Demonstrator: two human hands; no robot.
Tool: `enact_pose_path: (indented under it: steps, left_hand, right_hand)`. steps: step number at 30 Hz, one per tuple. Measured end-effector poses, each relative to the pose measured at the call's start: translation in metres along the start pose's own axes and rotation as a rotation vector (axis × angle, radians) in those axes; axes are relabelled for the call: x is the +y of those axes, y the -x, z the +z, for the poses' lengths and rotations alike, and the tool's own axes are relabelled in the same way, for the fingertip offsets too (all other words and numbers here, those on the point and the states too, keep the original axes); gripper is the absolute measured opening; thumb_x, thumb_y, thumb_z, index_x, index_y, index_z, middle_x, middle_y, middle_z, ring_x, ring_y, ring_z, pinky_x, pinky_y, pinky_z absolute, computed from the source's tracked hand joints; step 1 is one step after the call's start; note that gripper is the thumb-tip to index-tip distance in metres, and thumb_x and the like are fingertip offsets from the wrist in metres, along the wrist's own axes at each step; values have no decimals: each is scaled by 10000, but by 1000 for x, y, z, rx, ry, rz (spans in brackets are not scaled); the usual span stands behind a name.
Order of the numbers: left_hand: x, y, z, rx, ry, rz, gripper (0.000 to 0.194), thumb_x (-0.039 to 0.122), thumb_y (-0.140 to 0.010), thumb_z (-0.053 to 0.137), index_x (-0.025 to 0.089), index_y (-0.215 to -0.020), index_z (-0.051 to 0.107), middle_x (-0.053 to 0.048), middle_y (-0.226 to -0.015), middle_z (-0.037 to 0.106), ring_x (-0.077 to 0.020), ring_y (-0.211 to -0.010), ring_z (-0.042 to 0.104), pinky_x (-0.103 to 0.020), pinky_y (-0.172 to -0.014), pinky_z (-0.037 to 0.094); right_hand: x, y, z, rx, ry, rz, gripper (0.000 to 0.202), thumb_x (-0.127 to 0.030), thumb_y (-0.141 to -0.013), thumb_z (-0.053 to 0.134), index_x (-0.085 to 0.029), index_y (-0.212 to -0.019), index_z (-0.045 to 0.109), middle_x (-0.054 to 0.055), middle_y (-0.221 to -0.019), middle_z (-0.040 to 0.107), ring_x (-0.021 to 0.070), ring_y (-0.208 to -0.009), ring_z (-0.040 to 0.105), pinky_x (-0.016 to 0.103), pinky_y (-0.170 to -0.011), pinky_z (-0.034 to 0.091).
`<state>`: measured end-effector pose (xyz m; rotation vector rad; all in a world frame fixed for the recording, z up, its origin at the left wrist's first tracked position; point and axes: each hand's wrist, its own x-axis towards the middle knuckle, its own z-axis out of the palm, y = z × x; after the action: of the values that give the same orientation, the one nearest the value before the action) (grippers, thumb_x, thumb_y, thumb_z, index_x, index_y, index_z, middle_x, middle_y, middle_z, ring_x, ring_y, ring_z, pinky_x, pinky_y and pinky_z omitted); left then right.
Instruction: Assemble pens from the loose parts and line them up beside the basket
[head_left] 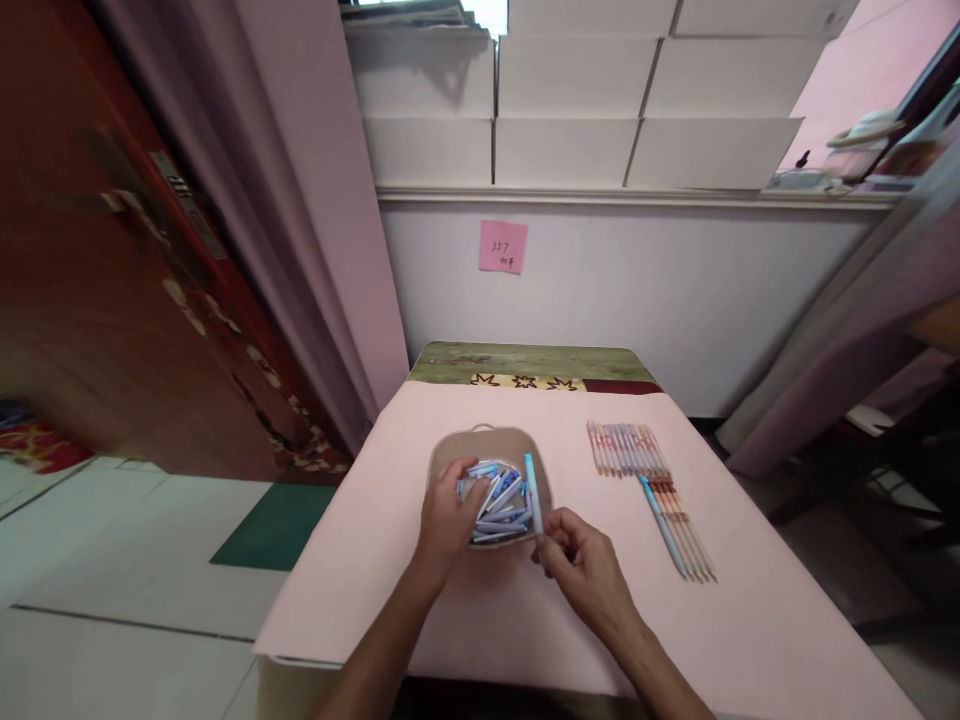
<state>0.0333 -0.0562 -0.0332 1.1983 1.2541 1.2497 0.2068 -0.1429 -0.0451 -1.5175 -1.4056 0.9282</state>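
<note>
A light blue pen (pixel 533 490) stands nearly upright in my right hand (pixel 581 562). My right thumb and fingers are closed on its lower end, at the front right of a beige basket (pixel 444 450). Inside the basket lies a jumble of blue, lilac and white pens (pixel 504 515). My left hand (pixel 446 515) reaches over the basket's left side, thumb and fingers apart among the pens. Its fingertips are partly hidden, and I see no pen gripped there.
To the right on the pink tabletop (pixel 360 560) lies a row of patterned pens (pixel 628 449). Nearer me, a second row (pixel 686 535) has a blue pen (pixel 664 527) at its left. A pink note (pixel 503 247) is on the wall behind; a red door (pixel 135 250) stands left.
</note>
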Motion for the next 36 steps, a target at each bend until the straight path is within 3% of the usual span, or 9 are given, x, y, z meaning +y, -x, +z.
enact_pose_path:
  steps: [4, 6, 13, 19, 22, 26, 30, 32, 36]
  left_hand:
    - [9, 28, 15, -289, 348, -267, 320, 425, -793, 625, 153, -946, 696, -113, -949, 713, -217, -824, 656, -346, -760, 504]
    - [12, 35, 17, -338, 479, -338, 282, 390, -778, 659, 143, -909, 695, -113, -934, 719, -215, -785, 664, -349, -740, 513]
    - [10, 33, 13, -227, 667, -438, 289, 249, -728, 737, 136, -992, 701, -97, -903, 729, -185, -805, 670, -293, -749, 519]
    - [7, 38, 11, -171, 665, -473, 267, 249, -689, 769, 135, -920, 701, -96, -853, 731, -195, -784, 676, -193, -469, 441]
    - [5, 39, 10, -126, 651, -437, 243, 232, -652, 795, 123, -849, 705, -74, -770, 725, -171, -734, 673, -203, -548, 485]
    - [2, 37, 12, -66, 681, -424, 235, 215, -626, 812, 128, -819, 710, -54, -765, 725, -152, -757, 676, -225, -714, 516]
    - [-1, 34, 15, -62, 727, -401, 248, 213, -640, 803, 138, -858, 711, -67, -861, 736, -165, -853, 679, -249, -809, 509]
    - [-2, 33, 14, -81, 721, -397, 246, 228, -664, 787, 136, -878, 706, -82, -884, 737, -172, -862, 679, -255, -800, 510]
    - [-2, 31, 15, -41, 734, -369, 232, 233, -671, 784, 137, -866, 701, -70, -865, 737, -161, -848, 678, -238, -790, 503]
  right_hand:
    - [-4, -6, 7, -60, -150, 7, 162, -345, -812, 569, -192, -761, 576, -20, -586, 579, 116, -517, 469, 223, -507, 337]
    - [-5, -8, 9, -129, -329, 44, 203, -384, -816, 577, -185, -776, 567, -18, -599, 575, 112, -533, 468, 222, -523, 351]
    - [-18, -9, 16, -314, -720, 255, 296, -443, -802, 638, -154, -785, 579, -27, -600, 542, 66, -489, 428, 191, -480, 313]
    - [-12, -8, 28, -456, -854, 413, 490, -608, -820, 540, -125, -795, 627, -65, -460, 428, 48, -357, 307, 187, -364, 198]
    - [-8, -8, 31, -369, -750, 342, 449, -572, -744, 659, -129, -712, 592, -50, -469, 484, 41, -365, 338, 181, -373, 214]
    - [-9, -7, 33, -141, -536, 189, 431, -499, -646, 776, -161, -653, 508, -53, -496, 508, 47, -420, 390, 175, -413, 270]
    - [-9, -9, 34, -135, -557, 245, 480, -636, -827, 496, -169, -730, 546, -85, -423, 385, 48, -356, 284, 183, -363, 176]
    - [-9, -12, 35, -163, -559, 290, 533, -654, -842, 441, -151, -724, 576, -76, -413, 385, 43, -342, 267, 186, -354, 147]
    - [-10, -16, 34, -54, -477, 172, 416, -534, -700, 715, -159, -703, 533, -49, -517, 509, 49, -419, 400, 163, -377, 224]
